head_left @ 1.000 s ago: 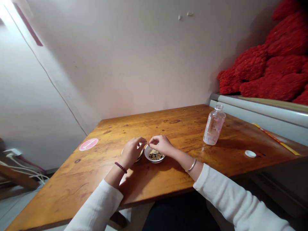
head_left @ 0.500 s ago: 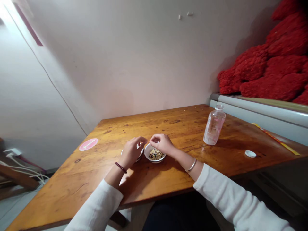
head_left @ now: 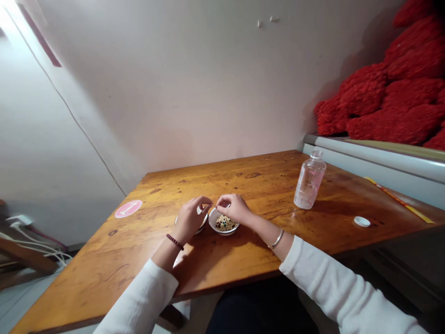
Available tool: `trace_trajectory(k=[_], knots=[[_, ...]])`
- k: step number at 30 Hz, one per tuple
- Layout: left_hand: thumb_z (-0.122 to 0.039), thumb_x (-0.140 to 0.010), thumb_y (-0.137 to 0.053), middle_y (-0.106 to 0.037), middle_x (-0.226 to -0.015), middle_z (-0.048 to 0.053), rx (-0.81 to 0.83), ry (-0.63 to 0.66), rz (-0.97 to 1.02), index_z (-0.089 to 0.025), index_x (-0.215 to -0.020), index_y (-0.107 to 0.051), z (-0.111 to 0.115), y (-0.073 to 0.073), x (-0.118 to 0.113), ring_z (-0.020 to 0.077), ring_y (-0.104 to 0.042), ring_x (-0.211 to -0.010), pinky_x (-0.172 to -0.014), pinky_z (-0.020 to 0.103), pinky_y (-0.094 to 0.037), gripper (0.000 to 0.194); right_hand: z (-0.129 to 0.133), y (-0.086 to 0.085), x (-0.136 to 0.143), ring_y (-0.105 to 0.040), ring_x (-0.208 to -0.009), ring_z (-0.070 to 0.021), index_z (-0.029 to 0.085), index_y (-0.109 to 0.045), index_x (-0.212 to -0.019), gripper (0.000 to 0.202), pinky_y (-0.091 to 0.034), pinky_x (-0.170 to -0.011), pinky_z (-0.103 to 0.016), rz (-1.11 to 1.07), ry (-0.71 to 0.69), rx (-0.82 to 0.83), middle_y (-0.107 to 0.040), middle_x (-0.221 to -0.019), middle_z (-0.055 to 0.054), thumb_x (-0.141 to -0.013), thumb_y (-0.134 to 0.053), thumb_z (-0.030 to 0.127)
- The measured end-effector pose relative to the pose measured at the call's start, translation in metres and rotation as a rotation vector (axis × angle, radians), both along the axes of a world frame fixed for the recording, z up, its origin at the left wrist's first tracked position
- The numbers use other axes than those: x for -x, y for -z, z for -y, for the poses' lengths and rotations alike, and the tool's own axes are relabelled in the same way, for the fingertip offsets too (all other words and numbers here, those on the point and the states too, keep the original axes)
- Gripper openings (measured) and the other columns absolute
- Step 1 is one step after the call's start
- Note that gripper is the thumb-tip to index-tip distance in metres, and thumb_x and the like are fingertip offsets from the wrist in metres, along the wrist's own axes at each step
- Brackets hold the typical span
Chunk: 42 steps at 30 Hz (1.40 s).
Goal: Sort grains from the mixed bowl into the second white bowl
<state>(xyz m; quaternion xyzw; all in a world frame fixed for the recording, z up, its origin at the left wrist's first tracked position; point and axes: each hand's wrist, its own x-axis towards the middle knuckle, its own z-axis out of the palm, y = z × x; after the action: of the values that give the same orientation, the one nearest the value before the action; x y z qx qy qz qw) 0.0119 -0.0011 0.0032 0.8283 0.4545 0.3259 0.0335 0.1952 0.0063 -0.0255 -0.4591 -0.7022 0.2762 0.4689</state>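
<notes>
Two small white bowls sit side by side under the hands: the left hand [head_left: 189,218] hovers over the emptier bowl [head_left: 200,226], fingers pinched; the right hand [head_left: 235,208] pinches above the bowl of mixed beans [head_left: 224,223]; whether either holds a bean, I cannot tell. One uncapped bottle [head_left: 309,181] and one cap [head_left: 362,221] stand right of them on the wooden table [head_left: 114,260], against a pale wall. Left lies a pink sticker [head_left: 128,208] reading "1".

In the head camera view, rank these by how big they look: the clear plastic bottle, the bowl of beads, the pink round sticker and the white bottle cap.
1. Clear plastic bottle, clearly largest.
2. Bowl of beads and pink round sticker: they look about alike, and the right hand covers part of the bowl, so no ranking between them.
3. White bottle cap, smallest.
</notes>
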Motion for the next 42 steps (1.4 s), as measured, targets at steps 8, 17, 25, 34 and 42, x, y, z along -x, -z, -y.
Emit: trace_trajectory(k=[8,17,25,34,42], knots=[[-0.026,-0.087,-0.058,-0.074,-0.096,0.001,0.015,0.049,0.075,-0.022,-0.096,-0.064,-0.0013,0.0024,0.0005,0.0121,-0.065,-0.077,-0.073,0.023,-0.05,0.011,-0.0012,0.0011,0.0,-0.063,-0.066,-0.0128,0.017,-0.071,-0.074,0.011,-0.046,-0.063,-0.022,-0.002,-0.005,-0.007,-0.071,-0.071,-0.002,-0.072,-0.063,0.025],[-0.025,-0.087,-0.059,-0.074,-0.1,0.001,0.018,0.027,0.065,-0.023,-0.096,-0.065,-0.0003,0.0028,-0.0003,0.0118,-0.065,-0.077,-0.073,0.023,-0.05,0.011,-0.0006,0.001,0.0,-0.063,-0.065,-0.0125,0.017,-0.071,-0.073,0.011,-0.045,-0.062,-0.022,0.0,-0.004,-0.01,-0.071,-0.07,-0.001,-0.071,-0.063,0.025],[-0.029,-0.086,-0.064,-0.074,-0.096,0.001,-0.016,0.015,0.055,-0.022,-0.095,-0.064,-0.0022,0.0047,0.0012,0.0127,-0.064,-0.076,-0.071,0.024,-0.049,0.012,0.0013,-0.0012,0.0004,-0.062,-0.063,-0.0124,0.017,-0.071,-0.073,0.01,-0.044,-0.061,-0.021,0.006,0.001,-0.008,-0.07,-0.068,-0.001,-0.069,-0.065,0.024],[-0.03,-0.085,-0.066,-0.074,-0.089,0.0,-0.034,0.005,0.051,-0.022,-0.098,-0.061,-0.0016,0.0033,0.0011,0.0137,-0.063,-0.076,-0.072,0.025,-0.049,0.016,0.0032,-0.0035,-0.0002,-0.062,-0.063,-0.0123,0.017,-0.071,-0.071,0.009,-0.044,-0.06,-0.021,0.021,-0.001,-0.012,-0.069,-0.067,-0.001,-0.068,-0.065,0.024],[-0.028,-0.084,-0.066,-0.073,-0.09,-0.001,-0.064,0.051,0.083,-0.023,-0.096,-0.061,-0.0055,0.0068,0.0033,0.0133,-0.062,-0.074,-0.071,0.026,-0.05,0.014,0.0012,-0.0017,-0.0004,-0.062,-0.063,-0.0123,0.017,-0.072,-0.072,0.01,-0.044,-0.06,-0.021,0.023,0.008,-0.005,-0.07,-0.068,-0.001,-0.069,-0.065,0.023]])
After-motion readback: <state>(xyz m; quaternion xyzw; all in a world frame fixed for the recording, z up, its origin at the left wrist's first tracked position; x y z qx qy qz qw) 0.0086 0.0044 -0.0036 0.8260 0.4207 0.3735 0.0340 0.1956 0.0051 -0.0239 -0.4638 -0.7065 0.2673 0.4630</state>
